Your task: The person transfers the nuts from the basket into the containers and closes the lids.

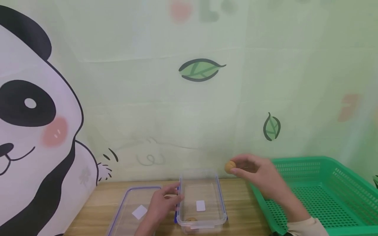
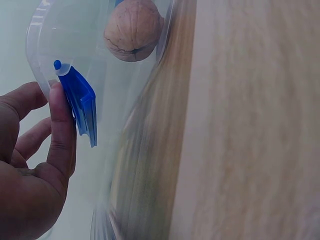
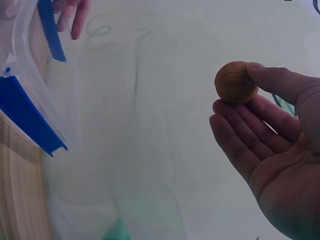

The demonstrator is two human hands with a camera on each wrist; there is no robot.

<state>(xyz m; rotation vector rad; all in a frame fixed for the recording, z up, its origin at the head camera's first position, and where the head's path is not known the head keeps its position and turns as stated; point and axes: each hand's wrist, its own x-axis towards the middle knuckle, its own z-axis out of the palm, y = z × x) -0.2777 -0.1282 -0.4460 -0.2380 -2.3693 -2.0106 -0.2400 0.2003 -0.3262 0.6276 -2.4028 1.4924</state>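
A round tan walnut (image 1: pixel 230 167) is pinched between thumb and fingertips of my right hand (image 1: pixel 261 173), raised above the table to the right of the box. The same walnut (image 3: pixel 236 82) shows clearly in the right wrist view. My left hand (image 1: pixel 164 203) holds the left rim of a clear plastic box (image 1: pixel 201 226), its fingers beside a blue side latch (image 2: pixel 82 102). Inside the box, near its front end, lies another walnut (image 2: pixel 134 31). The box stands uncovered, latches hanging down, with a white label in it.
A clear lid (image 1: pixel 122 218) with a blue seal and a white label lies left of the box, partly behind my left arm. To the right stands a green plastic basket (image 1: pixel 322 160). A printed cloth (image 1: pixel 133 98) hangs behind the wooden table (image 1: pixel 91 203).
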